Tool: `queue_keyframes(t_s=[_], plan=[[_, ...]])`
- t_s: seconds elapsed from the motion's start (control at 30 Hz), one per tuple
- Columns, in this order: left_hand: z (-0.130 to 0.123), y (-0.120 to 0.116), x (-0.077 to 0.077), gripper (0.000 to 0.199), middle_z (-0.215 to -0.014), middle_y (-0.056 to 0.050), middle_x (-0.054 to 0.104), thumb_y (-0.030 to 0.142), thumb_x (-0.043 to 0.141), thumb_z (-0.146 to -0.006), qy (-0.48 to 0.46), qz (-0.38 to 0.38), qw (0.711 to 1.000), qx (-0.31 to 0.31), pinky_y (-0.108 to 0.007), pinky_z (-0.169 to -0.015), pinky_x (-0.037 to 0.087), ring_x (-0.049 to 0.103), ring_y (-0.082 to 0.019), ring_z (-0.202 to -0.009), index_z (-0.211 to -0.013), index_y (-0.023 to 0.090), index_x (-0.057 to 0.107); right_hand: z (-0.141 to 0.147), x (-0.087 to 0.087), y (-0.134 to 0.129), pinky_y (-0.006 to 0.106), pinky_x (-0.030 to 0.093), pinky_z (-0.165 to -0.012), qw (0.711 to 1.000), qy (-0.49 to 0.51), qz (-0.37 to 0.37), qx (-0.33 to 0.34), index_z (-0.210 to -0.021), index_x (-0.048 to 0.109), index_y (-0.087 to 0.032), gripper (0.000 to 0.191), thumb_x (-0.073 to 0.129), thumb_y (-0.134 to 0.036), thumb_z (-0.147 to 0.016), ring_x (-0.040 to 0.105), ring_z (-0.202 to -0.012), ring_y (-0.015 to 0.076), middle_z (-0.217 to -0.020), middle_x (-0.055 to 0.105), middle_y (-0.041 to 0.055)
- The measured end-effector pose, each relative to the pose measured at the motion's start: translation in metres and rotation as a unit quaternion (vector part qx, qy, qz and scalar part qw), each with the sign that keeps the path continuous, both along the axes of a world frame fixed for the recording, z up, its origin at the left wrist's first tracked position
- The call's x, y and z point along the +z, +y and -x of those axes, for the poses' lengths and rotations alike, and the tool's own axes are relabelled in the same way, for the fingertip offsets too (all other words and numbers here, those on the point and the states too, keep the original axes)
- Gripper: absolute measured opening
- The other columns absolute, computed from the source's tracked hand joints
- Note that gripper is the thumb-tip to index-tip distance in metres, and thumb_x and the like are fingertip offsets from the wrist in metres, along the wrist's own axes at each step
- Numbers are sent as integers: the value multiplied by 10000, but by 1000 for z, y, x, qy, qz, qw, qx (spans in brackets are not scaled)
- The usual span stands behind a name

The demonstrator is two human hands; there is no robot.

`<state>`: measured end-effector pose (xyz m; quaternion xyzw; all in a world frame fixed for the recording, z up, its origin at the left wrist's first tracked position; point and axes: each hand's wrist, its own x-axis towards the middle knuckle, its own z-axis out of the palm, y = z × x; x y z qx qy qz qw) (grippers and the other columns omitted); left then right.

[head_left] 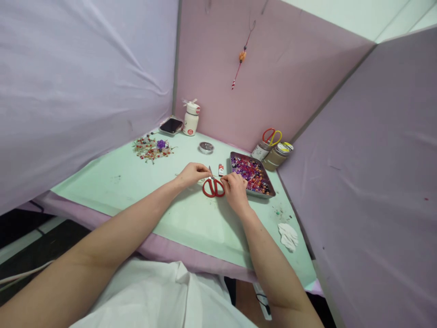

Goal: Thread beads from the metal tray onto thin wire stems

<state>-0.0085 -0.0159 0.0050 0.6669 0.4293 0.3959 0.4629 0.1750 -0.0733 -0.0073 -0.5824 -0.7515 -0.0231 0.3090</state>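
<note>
My left hand (193, 175) is closed in a pinch, fingertips on one end of a thin pale cord (216, 176). Opposite it, my right hand (235, 186) pinches the cord's other side, close to the bead tray. Red-handled scissors (213, 187) lie on the table just below the stretch of cord, blades pointing away from me. A loose bit of the cord seems to curl under my left fingers. Beyond my right hand is a small red and white lighter (221, 170).
A metal tray (271, 190) of purple, red and orange beads stands right. Behind it are a can (261, 150) holding scissors and a lidded jar (277, 157). A spool (206, 147), bottle (190, 119), phone (171, 126), beaded strands (150, 149) and white cloth (288, 237) lie around.
</note>
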Motion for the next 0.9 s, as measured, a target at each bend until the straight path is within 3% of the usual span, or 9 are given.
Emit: queue_keyframes(t_s=[0.27,0.47,0.57,0.77,0.9], plan=[[19,11,8,223,-684,-25,667,349,682,-633,-17,9,992,124,-254,-612,401,551,-143,-663,-728,148,699,7,0,1,350,258,-847,999,24,24,28,-908,602,-222,153,458,-274,-907,523,-957,202,-978,645,45],[21,13,9,220,-711,-32,674,340,658,-649,-43,-27,985,163,-261,-666,414,562,-148,-695,-725,136,688,18,24,11,350,261,-806,991,-41,112,65,-882,623,-233,93,541,-262,-849,559,-880,205,-860,673,24],[22,14,10,215,-698,-37,672,333,657,-638,-52,-31,983,171,-268,-667,420,561,-154,-693,-709,132,684,28,29,19,355,267,-813,988,-68,128,54,-937,627,-226,131,538,-265,-848,560,-920,208,-936,674,37],[21,17,8,204,-677,-40,668,327,660,-611,-69,-38,981,178,-278,-663,421,562,-158,-676,-673,133,679,49,7,38,376,283,-851,985,-110,128,32,-1118,606,-223,287,524,-225,-843,503,-1075,244,-1146,620,89],[20,17,6,200,-669,-39,664,328,660,-608,-77,-42,980,180,-278,-653,420,555,-157,-669,-665,137,674,53,-9,47,391,285,-861,985,-97,142,25,-1044,650,-222,252,494,-191,-848,508,-1065,252,-1098,642,80]])
